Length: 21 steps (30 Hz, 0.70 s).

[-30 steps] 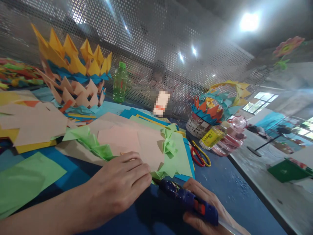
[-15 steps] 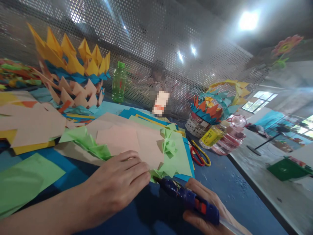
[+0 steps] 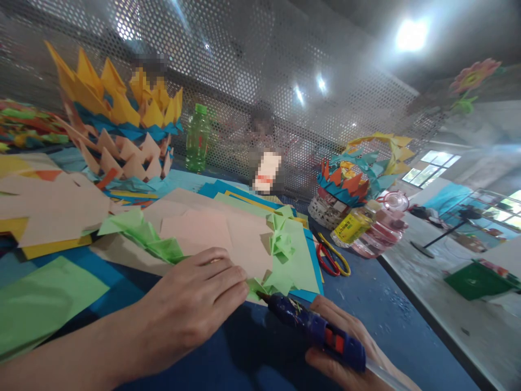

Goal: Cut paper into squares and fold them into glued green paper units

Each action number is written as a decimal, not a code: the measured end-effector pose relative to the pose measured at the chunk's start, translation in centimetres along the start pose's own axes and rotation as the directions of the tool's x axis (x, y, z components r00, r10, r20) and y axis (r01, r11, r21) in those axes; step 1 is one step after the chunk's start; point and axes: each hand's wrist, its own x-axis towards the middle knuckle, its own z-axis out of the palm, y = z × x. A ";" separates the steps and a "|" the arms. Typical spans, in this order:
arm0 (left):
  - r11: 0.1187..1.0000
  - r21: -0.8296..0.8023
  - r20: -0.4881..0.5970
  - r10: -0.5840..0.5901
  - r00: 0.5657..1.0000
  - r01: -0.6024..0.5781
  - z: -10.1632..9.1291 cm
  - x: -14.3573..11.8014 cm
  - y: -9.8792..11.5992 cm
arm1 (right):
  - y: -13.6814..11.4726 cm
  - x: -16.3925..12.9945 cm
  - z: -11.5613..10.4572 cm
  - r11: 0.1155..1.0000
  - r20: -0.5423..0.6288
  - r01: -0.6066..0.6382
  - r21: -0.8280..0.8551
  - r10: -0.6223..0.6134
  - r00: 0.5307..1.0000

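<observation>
My right hand (image 3: pixel 345 334) is wrapped round a dark blue hot glue gun (image 3: pixel 315 328) with a clear glue stick in its rear end. Its nozzle touches or almost touches a folded light green paper strip (image 3: pixel 158 244). My left hand (image 3: pixel 203 296) lies over this strip just left of the nozzle, with the fingers closed together and the fingertips partly hidden. The strip curves from the left, under my hand, and up the right side in pointed folds. Beneath it lie pale pink paper sheets (image 3: pixel 252 233) stacked on green and blue ones.
Red-and-yellow-handled scissors (image 3: pixel 331 258), a yellow-labelled bottle (image 3: pixel 354 225) and a pink bottle (image 3: pixel 380 236) stand or lie at right. Behind are a paper-trimmed basket (image 3: pixel 336 198), a green bottle (image 3: pixel 198 138) and a tall folded-paper crown shape (image 3: pixel 126 125). A perforated metal screen (image 3: pixel 244 70) closes the back.
My left hand has shifted very slightly left. The glue gun's nozzle sits a little farther from my fingertips, still at the green strip.
</observation>
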 end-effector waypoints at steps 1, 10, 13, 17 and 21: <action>1.000 0.001 -0.001 -0.001 1.000 0.001 0.0 0.0 0.0 | 0.1 -0.1 0.0 1.000 0.005 0.003 0.008 -0.003 1.000; 0.996 0.055 -0.032 0.075 0.997 -0.074 -0.2 0.0 -0.3 | -1.0 0.6 -0.3 0.995 0.024 -0.015 0.101 0.012 1.000; 0.998 0.029 -0.022 0.051 0.998 -0.050 -0.2 -0.1 -0.4 | -1.5 1.1 -0.7 0.991 0.044 0.017 0.132 -0.023 0.999; 1.000 -0.001 -0.026 0.016 1.000 -0.016 -0.1 -0.1 -0.6 | -1.7 1.3 -0.9 0.990 0.033 0.021 0.141 -0.026 0.999; 1.000 0.004 -0.071 0.003 0.997 -0.002 -0.1 -0.2 -0.9 | -1.8 1.1 -0.7 0.991 -0.057 0.052 0.120 -0.046 0.997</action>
